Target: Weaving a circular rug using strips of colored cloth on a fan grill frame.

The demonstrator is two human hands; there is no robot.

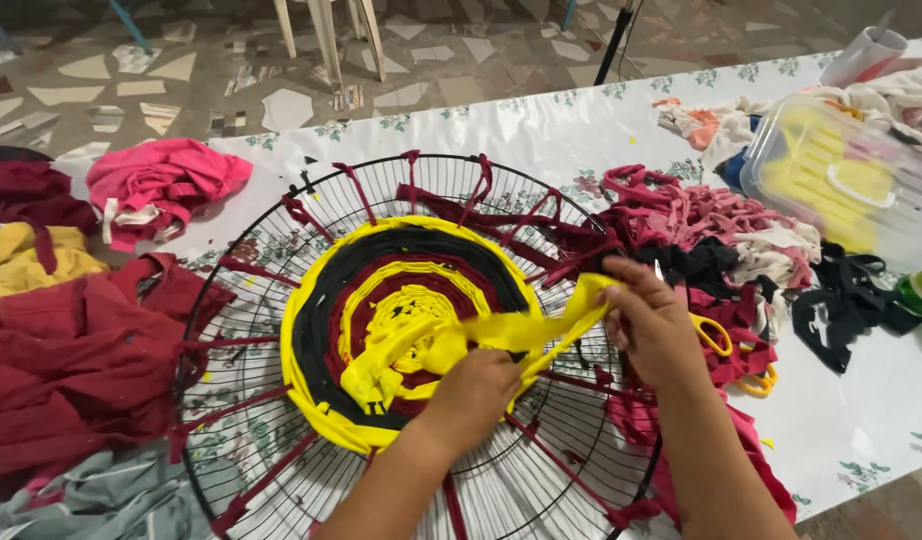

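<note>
A round black wire fan guard lies flat on the table, strung with maroon fabric spokes. A woven disc of yellow, black and maroon rings fills its middle. My left hand rests on the disc's right edge, fingers closed on a yellow fabric strip. My right hand pinches the same strip's far end at the guard's right rim, pulling it taut between both hands. Yellow-handled scissors lie just right of my right hand.
Maroon, yellow and grey cloth is piled on the left, pink cloth behind it. Cut pink, maroon and black strips heap up on the right. A clear lidded box sits far right. The table has a floral plastic cover.
</note>
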